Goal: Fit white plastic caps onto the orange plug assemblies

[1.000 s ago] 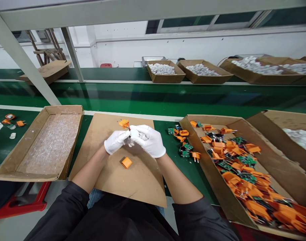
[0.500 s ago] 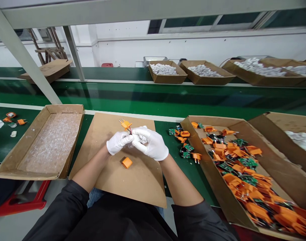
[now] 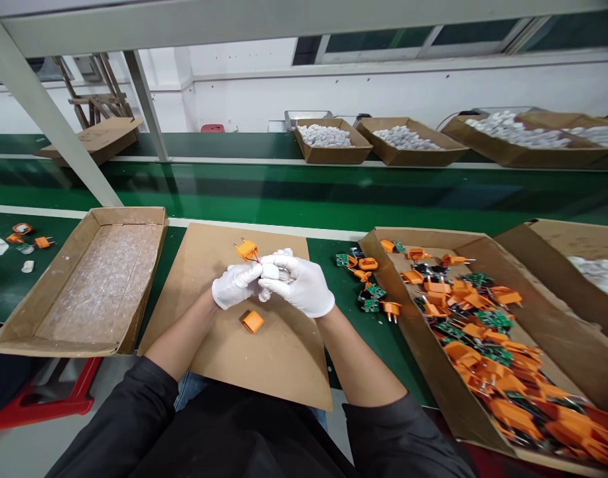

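Observation:
Both my hands wear white gloves and meet over a brown cardboard sheet [image 3: 224, 345]. My left hand [image 3: 235, 285] is closed, its fingertips pinching by the dark and red wires of an orange two-pin plug [image 3: 247, 250]. That plug sticks out beyond the fingers, pins pointing up and away. Between thumb and fingers, my right hand [image 3: 304, 287] grips a small white plastic piece [image 3: 270, 271], which the left fingertips also touch. What lies behind the white piece is partly hidden by the gloves. Just below the hands, an orange plastic sleeve [image 3: 253, 322] lies on the cardboard.
On the right stands a cardboard tray [image 3: 393, 299] of orange plugs with green circuit boards; several more lie beside it [image 3: 370, 299]. A shallow box [image 3: 154, 229] lined with clear plastic is on the left. Boxes of white parts [image 3: 336, 156] line the back ledge.
The white piece has turned into clearer view between my fingers. The orange plug has shifted slightly left and rotated. The loose orange sleeve stays put.

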Available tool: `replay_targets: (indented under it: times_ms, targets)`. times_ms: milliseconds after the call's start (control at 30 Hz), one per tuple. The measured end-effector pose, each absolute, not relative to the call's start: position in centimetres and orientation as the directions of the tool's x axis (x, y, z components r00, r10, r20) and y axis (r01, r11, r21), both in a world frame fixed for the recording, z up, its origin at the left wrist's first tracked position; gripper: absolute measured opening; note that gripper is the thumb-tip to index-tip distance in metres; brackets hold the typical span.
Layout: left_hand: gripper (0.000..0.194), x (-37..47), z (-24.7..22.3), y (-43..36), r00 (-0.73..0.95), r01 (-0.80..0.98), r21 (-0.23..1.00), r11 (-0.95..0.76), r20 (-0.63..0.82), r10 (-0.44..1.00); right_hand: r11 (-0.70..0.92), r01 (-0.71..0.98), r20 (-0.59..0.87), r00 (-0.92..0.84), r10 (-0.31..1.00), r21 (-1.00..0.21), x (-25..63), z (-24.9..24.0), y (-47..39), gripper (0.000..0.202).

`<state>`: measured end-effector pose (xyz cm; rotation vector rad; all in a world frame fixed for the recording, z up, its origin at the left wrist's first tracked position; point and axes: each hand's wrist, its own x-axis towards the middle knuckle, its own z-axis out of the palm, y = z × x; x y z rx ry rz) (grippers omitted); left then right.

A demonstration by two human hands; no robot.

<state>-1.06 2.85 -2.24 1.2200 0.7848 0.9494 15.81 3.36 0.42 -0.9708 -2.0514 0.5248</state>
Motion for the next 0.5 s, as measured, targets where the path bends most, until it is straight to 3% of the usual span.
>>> replay_targets:
  times_ms: [67, 233, 400, 500]
  targets:
    - [0.066, -1.4, -1.9, 3.1, 0.522, -0.211, 0.962, 0.172, -0.038, 0.852, 0.658, 0.451, 0.515, -0.409, 0.753, -0.603, 15.8, 0.4, 3.6, 0.017]
    - [0.056, -1.9, -0.7, 3.3, 0.450, -0.092, 0.987, 0.134, -0.079, 0.890, 0.767, 0.406, 0.597, -0.482, 0.641, -0.497, 15.6, 0.0, 4.1, 0.018]
    - [0.054, -1.9, -0.5, 3.1, 0.440, -0.034, 0.995, 0.089, -0.065, 0.895, 0.710, 0.498, 0.577, -0.421, 0.700, -0.499, 15.7, -0.6, 4.0, 0.026]
    - [0.050, -1.8, -1.0, 3.1, 0.453, -0.108, 0.990, 0.088, -0.030, 0.891, 0.709, 0.468, 0.553, -0.445, 0.705, -0.527, 16.0, -0.5, 4.0, 0.035]
